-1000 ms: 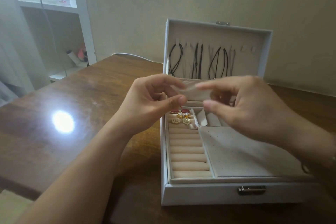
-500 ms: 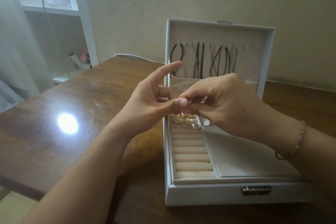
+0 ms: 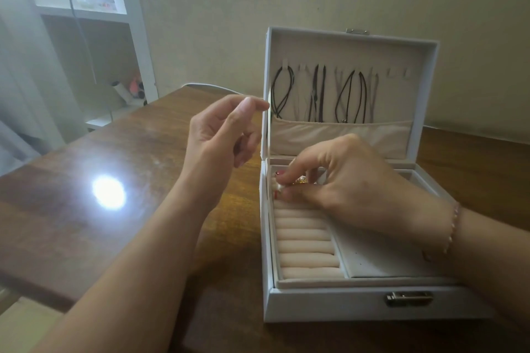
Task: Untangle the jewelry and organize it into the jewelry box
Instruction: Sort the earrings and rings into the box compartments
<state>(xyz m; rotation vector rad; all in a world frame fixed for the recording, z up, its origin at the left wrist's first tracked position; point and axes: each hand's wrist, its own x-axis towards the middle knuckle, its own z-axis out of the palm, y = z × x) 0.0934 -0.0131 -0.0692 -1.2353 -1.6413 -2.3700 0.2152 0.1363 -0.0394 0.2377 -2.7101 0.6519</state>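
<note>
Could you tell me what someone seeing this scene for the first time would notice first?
Most likely the open white jewelry box on the wooden table, its raised lid hung with dark cord necklaces. Next, the right hand reaching into the far end of the ring rolls, pinching a small pale piece beside gold jewelry, while the left hand hovers raised beside the lid. A bright glare shines on the tabletop at left.

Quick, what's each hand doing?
Left hand: raised, loosely curled, holding nothing seen.
Right hand: pinching a small gold-and-white ring over the white jewelry box.
</note>
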